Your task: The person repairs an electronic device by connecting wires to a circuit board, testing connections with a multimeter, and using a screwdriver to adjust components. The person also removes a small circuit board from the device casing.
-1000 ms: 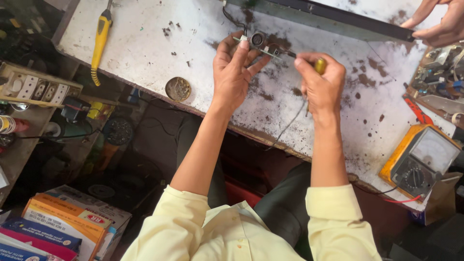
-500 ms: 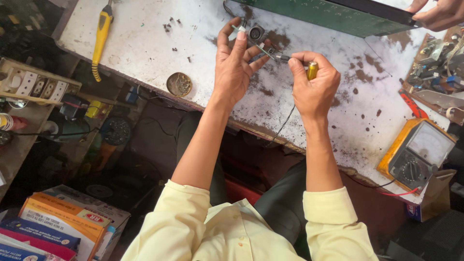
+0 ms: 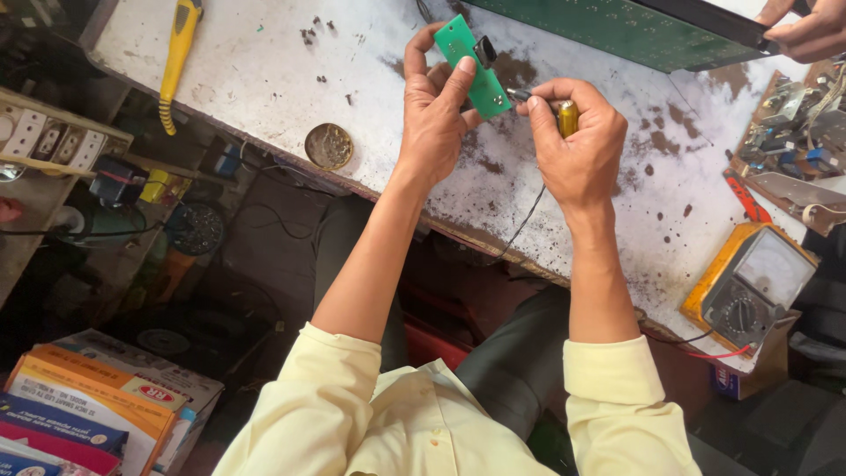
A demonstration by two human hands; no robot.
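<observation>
Left hand (image 3: 436, 123) has lifted small green board (image 3: 473, 66) upright, soldering iron (image 3: 564, 115) tip nearer it

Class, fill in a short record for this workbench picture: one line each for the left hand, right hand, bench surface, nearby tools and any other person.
Left hand: holds a small green circuit board upright by its edges.
Right hand: grips a yellow-handled tool, tip at the board.
Bench: white, stained, flecked with dark debris.
Nearby tools: yellow-handled cutter, round tin, yellow analogue meter.
Other person: a hand on a large green board.
</observation>
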